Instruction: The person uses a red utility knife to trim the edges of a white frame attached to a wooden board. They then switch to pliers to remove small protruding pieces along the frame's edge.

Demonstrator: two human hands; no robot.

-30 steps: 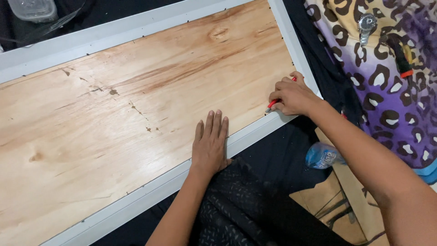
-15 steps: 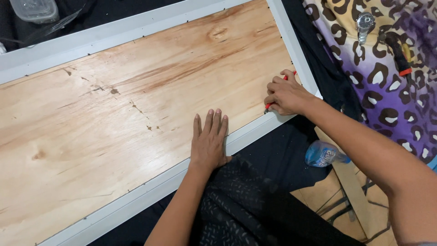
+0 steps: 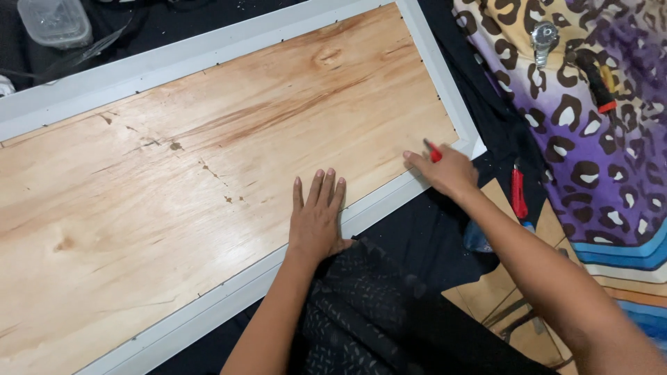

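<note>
— Since a moment ago, what moved?

— Right hand (image 3: pixel 450 170) slid to the left along the near edge of the white frame (image 3: pixel 389 201). Before, it was closer to the right corner. Left hand (image 3: pixel 317 217) stayed put, flat on the wood.

— What is closest to us?

— Dark cloth with small light marks (image 3: pixel 361 312), right by the person's arms. It is cut off at the bottom edge.

— What is hard to see?

— The little red tool (image 3: pixel 432 151) in the right hand. Only its red tip pokes out past the fingers. I cannot tell what kind of tool it is. The big wooden board (image 3: pixel 194 180) runs off the left side too.

— How are the hands?

— Left hand lies open, fingers straight and close together, palm down on the board just by the near frame edge. Right hand is curled around the red tool, gripping it, with the tip touching the board near the frame's right corner.

— What is off to the right?

— Another red-handled tool (image 3: pixel 518 192) lies on the dark floor, just beside the right wrist. Past it is a spotted purple and yellow cloth (image 3: pixel 597 160), with a shiny metal thing (image 3: pixel 545 36) and a black and red tool (image 3: pixel 597 80) on top.

— And far away?

— A clear plastic tub (image 3: pixel 54 21) sits at the far left, partly cut off at the top.
</note>
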